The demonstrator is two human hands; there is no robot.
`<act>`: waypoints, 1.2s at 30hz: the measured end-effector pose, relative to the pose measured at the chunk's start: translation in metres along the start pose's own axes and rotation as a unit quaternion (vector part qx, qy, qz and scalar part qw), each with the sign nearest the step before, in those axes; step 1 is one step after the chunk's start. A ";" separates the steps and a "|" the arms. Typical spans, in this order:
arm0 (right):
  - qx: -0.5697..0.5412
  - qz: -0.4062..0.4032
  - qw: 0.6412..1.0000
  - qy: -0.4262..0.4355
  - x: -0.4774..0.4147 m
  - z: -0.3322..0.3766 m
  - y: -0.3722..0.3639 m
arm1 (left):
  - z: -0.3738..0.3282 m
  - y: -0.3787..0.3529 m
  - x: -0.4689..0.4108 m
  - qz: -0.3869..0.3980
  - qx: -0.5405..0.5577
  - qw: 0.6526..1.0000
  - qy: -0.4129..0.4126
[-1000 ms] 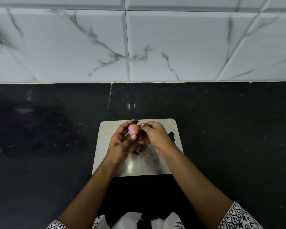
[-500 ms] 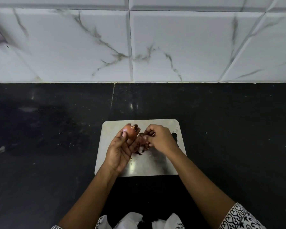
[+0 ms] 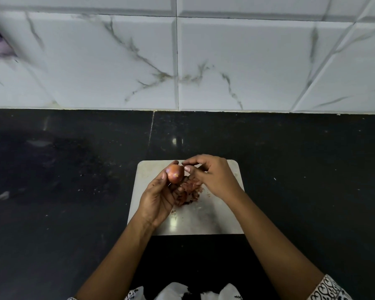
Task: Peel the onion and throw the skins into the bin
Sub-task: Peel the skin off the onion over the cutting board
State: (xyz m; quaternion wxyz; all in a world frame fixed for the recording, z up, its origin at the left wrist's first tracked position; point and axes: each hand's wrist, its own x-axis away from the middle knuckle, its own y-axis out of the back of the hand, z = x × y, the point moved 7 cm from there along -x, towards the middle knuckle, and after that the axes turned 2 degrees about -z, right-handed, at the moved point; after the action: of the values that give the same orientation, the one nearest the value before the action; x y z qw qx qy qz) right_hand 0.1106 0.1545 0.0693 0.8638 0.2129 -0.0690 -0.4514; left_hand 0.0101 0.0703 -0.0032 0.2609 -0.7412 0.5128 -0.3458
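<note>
Currently the left hand (image 3: 158,200) grips the onion (image 3: 175,173) over the board (image 3: 221,215). The right hand (image 3: 212,176), fingers curled, touches its right side; whether it pinches anything cannot be told. Skins (image 3: 189,191) lie beneath.

**Open tabletop either side, wall at the back**

The tiled wall (image 3: 225,61) closes off the far edge of the black tabletop (image 3: 52,213). Wide dark stretches lie left and right of the cutting board (image 3: 214,224), and a band of tabletop runs between board and wall. The board's middle is taken. The left hand (image 3: 158,198) holds the onion (image 3: 175,173) above it, the right hand (image 3: 212,176) pinches at the onion's side, and a heap of skins (image 3: 189,190) lies just beneath them. The board's near right part shows bare surface.
</note>
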 end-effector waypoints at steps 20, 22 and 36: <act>0.048 -0.009 0.998 0.024 -0.004 0.009 0.000 | -0.015 0.004 0.001 -0.054 -0.163 0.984 -0.048; 0.044 0.002 0.999 0.015 -0.003 0.007 -0.001 | -0.017 0.003 0.000 -0.059 -0.173 0.982 -0.048; 0.037 -0.001 0.999 -0.004 -0.004 0.002 0.001 | -0.015 0.002 -0.002 -0.069 -0.183 0.979 -0.053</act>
State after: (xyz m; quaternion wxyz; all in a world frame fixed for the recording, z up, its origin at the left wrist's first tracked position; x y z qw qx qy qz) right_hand 0.1086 0.1572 0.0715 0.8545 0.2435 -0.0887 -0.4502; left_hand -0.0037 0.0710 0.0042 0.1234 -0.8273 0.5005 -0.2232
